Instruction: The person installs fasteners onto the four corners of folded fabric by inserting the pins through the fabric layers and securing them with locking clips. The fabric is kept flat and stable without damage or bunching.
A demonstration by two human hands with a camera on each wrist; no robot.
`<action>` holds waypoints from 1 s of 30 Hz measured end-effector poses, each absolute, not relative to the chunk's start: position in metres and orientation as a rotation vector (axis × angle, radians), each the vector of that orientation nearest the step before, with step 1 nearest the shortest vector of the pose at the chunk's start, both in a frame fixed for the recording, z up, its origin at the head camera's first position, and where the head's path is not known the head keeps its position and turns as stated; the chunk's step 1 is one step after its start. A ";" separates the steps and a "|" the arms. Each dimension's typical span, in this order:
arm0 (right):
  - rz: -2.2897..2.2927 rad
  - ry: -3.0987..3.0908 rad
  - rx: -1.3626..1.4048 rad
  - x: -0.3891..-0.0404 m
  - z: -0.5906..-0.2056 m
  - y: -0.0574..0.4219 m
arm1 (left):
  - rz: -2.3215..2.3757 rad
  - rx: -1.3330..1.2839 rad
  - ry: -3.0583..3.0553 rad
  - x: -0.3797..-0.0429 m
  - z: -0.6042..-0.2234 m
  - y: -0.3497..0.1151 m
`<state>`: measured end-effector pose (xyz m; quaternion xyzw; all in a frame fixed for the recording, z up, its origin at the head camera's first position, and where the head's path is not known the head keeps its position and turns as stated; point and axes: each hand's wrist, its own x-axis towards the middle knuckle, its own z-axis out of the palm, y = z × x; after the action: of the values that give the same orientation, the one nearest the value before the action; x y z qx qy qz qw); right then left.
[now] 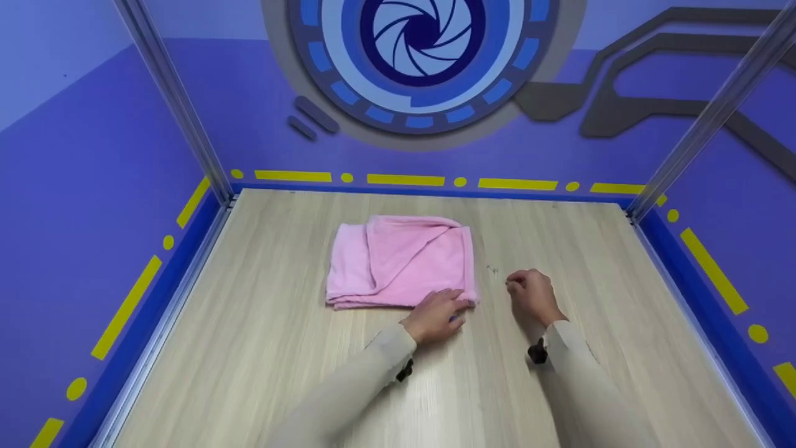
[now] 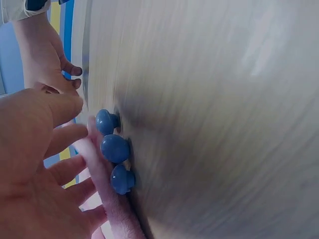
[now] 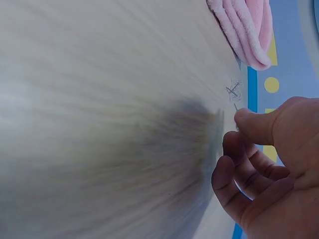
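Resting the left hand point(image 1: 437, 316) with a slack, empty grip, beside three blue knobs point(image 2: 114, 148), on the near right corner of the folded pink cloth point(image 1: 416, 261). Slightly farther, pinching a thin piece point(image 3: 236, 106) between thumb and fingertips in the right hand point(image 1: 535, 295), near other thin pieces point(image 1: 492, 269) on the desk point(image 1: 497, 386).

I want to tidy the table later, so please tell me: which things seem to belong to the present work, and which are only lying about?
Likely in the work:
pin, in the right hand
pin pile, beside the cloth
cloth, under the left hand

Perhaps only lying about:
blue knobs, along the cloth; their role is unclear
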<state>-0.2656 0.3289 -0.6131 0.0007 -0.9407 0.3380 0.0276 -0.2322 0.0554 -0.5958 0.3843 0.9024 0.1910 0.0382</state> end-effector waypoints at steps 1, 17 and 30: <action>1.051 -2.902 0.006 -0.266 -0.613 0.328 | 0.616 1.179 2.777 -0.233 -0.596 0.055; 1.113 -2.750 0.118 -0.267 -0.608 0.312 | 1.188 1.170 2.748 -0.251 -0.594 0.044; 1.135 -2.653 0.310 -0.269 -0.587 0.280 | 1.417 1.006 2.785 -0.255 -0.587 0.040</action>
<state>-0.2686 0.2797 -0.5868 0.1061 -0.9076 0.3882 0.1194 -0.2545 0.0398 -0.5865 0.3058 0.8462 0.4306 -0.0706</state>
